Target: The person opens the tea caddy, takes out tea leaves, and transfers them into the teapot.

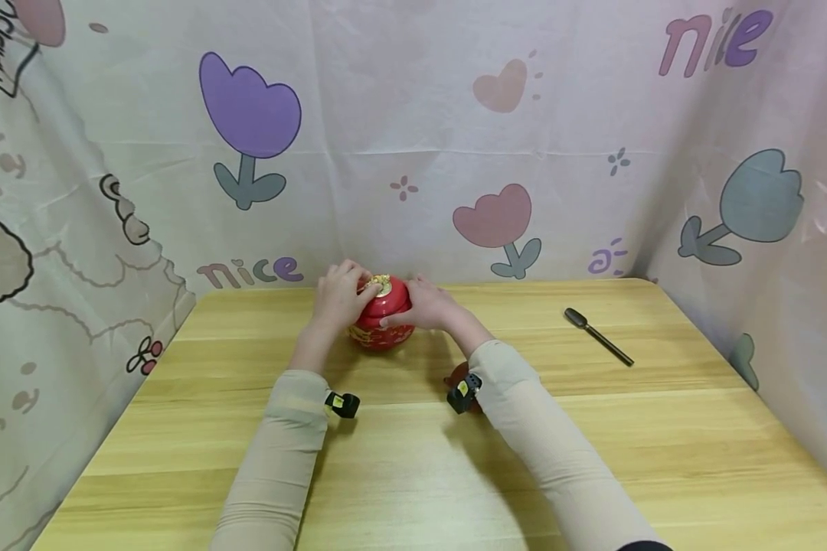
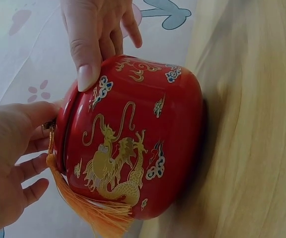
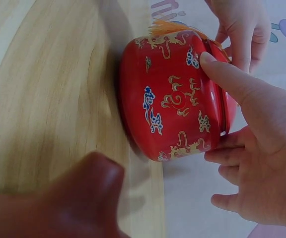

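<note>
A red lidded jar (image 1: 380, 338) with gold dragons and blue clouds stands upright toward the table's back edge. My left hand (image 1: 336, 300) pinches the gold knob (image 1: 382, 285) on its lid, thumb on the near side. From that knob an orange tassel (image 2: 96, 210) hangs down the jar's side. My right hand (image 1: 433, 304) holds the jar near its rim, the thumb (image 3: 227, 74) lying across the body and the fingers round the far side. The lid (image 1: 398, 295) sits on the jar, with a dark seam between them in the left wrist view.
A reddish-brown object with a stubby spout (image 3: 96, 181) sits on the table under my right wrist, mostly hidden in the head view. Farther right lies a black spoon (image 1: 596, 335). Behind the wooden table (image 1: 386, 474) hangs a printed curtain (image 1: 372, 99).
</note>
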Demonstrator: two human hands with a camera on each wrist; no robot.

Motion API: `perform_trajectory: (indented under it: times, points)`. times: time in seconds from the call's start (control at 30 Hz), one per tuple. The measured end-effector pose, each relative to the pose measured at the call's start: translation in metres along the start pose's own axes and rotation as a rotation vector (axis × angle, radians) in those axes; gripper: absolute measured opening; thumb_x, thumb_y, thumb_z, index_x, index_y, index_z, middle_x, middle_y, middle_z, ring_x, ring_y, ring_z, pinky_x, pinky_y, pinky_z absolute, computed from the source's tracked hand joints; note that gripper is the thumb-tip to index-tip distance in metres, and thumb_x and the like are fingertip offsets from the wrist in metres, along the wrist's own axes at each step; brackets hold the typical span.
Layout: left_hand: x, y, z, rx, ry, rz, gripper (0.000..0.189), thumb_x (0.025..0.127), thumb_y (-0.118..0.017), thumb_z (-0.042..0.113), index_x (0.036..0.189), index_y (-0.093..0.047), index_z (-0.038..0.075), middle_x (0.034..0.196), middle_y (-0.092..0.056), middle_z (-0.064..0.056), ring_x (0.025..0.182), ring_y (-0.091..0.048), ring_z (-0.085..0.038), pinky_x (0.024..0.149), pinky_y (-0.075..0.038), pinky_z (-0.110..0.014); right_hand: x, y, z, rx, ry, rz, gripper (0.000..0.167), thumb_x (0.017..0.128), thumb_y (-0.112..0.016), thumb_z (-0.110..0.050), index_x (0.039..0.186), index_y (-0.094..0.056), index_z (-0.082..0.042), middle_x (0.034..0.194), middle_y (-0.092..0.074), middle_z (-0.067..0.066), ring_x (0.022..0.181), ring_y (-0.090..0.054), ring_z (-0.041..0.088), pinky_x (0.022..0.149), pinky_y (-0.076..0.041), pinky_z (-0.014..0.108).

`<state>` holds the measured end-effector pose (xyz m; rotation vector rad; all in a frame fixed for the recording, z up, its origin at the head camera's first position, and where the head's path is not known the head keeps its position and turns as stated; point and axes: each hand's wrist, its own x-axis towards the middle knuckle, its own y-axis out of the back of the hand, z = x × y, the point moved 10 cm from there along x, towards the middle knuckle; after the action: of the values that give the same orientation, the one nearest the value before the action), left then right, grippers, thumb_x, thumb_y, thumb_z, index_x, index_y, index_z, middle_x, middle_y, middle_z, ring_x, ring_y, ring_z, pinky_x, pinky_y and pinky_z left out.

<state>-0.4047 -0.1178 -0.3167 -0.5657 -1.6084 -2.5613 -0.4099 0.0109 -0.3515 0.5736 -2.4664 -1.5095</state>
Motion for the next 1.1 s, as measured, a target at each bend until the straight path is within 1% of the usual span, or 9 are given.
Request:
perform_trajectory:
  times: [0.07, 0.27, 0.43, 0.57, 0.67, 0.77, 0.9, 1.0, 1.1]
  points:
    - [0.0, 0.0, 0.0, -0.001, 0.0, 0.002, 0.034, 0.094, -0.061, 0.04, 0.108, -0.066, 0.008, 0.115, -0.06, -0.007, 0.108, -0.051, -0.03, 0.093, -0.043, -0.05, 0.0, 0.0, 0.0, -0.002, 0.002, -0.001, 0.082, 0.077, -0.073, -0.061, 0.137, -0.048, -0.01, 0.131, -0.052, 0.005, 0.132, -0.043, 0.025, 0.107, -0.041, 0.053]
    - [-0.002, 0.0, 0.001, -0.021, -0.005, 0.011, 0.035, 0.094, -0.062, 0.039, 0.109, -0.067, 0.008, 0.117, -0.061, -0.009, 0.111, -0.05, -0.031, 0.094, -0.042, -0.051, 0.0, -0.004, 0.003, -0.005, -0.006, -0.011, 0.084, 0.078, -0.072, -0.061, 0.138, -0.048, -0.009, 0.131, -0.051, 0.006, 0.133, -0.043, 0.026, 0.107, -0.041, 0.053]
    - [-0.006, 0.002, -0.001, -0.041, -0.005, 0.023, 0.034, 0.095, -0.062, 0.037, 0.114, -0.068, 0.009, 0.12, -0.061, -0.01, 0.114, -0.05, -0.032, 0.095, -0.041, -0.052, 0.001, -0.005, 0.002, -0.04, -0.009, -0.026, 0.091, 0.079, -0.069, -0.064, 0.144, -0.041, -0.007, 0.14, -0.047, 0.009, 0.138, -0.039, 0.028, 0.11, -0.037, 0.055]
    - [-0.009, 0.004, -0.002, -0.053, -0.013, 0.017, 0.033, 0.095, -0.062, 0.036, 0.117, -0.069, 0.012, 0.122, -0.062, -0.01, 0.115, -0.05, -0.032, 0.095, -0.041, -0.052, 0.002, -0.005, 0.003, -0.086, -0.015, -0.049, 0.099, 0.08, -0.066, -0.066, 0.151, -0.031, -0.005, 0.156, -0.033, 0.014, 0.149, -0.023, 0.032, 0.116, -0.028, 0.059]
    - [-0.012, 0.007, -0.006, -0.05, -0.016, 0.011, 0.033, 0.094, -0.063, 0.035, 0.118, -0.068, 0.013, 0.123, -0.062, -0.01, 0.117, -0.05, -0.033, 0.096, -0.041, -0.052, 0.001, -0.007, 0.003, -0.11, -0.019, -0.073, 0.103, 0.082, -0.063, -0.066, 0.154, -0.023, -0.004, 0.162, -0.021, 0.015, 0.153, -0.01, 0.033, 0.119, -0.021, 0.06]
    - [-0.016, 0.011, -0.01, -0.038, -0.02, 0.008, 0.034, 0.093, -0.064, 0.033, 0.119, -0.067, 0.011, 0.125, -0.062, -0.011, 0.119, -0.05, -0.035, 0.097, -0.04, -0.054, -0.001, -0.007, 0.003, -0.116, -0.023, -0.088, 0.103, 0.083, -0.062, -0.065, 0.154, -0.021, -0.002, 0.163, -0.018, 0.016, 0.153, -0.007, 0.033, 0.12, -0.02, 0.059]
    - [-0.024, 0.019, -0.013, -0.026, -0.017, -0.01, 0.038, 0.093, -0.063, 0.033, 0.123, -0.064, 0.01, 0.131, -0.06, -0.013, 0.123, -0.048, -0.037, 0.104, -0.038, -0.058, -0.004, -0.007, 0.004, -0.115, -0.016, -0.089, 0.099, 0.086, -0.061, -0.062, 0.154, -0.021, -0.002, 0.163, -0.019, 0.016, 0.153, -0.009, 0.032, 0.12, -0.021, 0.058]
    - [-0.03, 0.027, -0.015, -0.009, -0.019, -0.021, 0.041, 0.095, -0.061, 0.035, 0.126, -0.062, 0.01, 0.134, -0.058, -0.014, 0.126, -0.047, -0.037, 0.108, -0.035, -0.06, -0.004, -0.005, 0.006, -0.134, -0.006, -0.093, 0.096, 0.088, -0.059, -0.061, 0.154, -0.021, -0.002, 0.163, -0.019, 0.017, 0.153, -0.01, 0.033, 0.12, -0.021, 0.057]
    - [-0.036, 0.036, -0.017, 0.013, -0.026, -0.012, 0.042, 0.095, -0.06, 0.038, 0.127, -0.062, 0.011, 0.135, -0.058, -0.014, 0.128, -0.047, -0.038, 0.109, -0.034, -0.061, -0.008, 0.0, 0.006, -0.152, 0.001, -0.106, 0.093, 0.091, -0.056, -0.058, 0.155, -0.019, -0.002, 0.163, -0.016, 0.017, 0.153, -0.008, 0.034, 0.121, -0.019, 0.055]
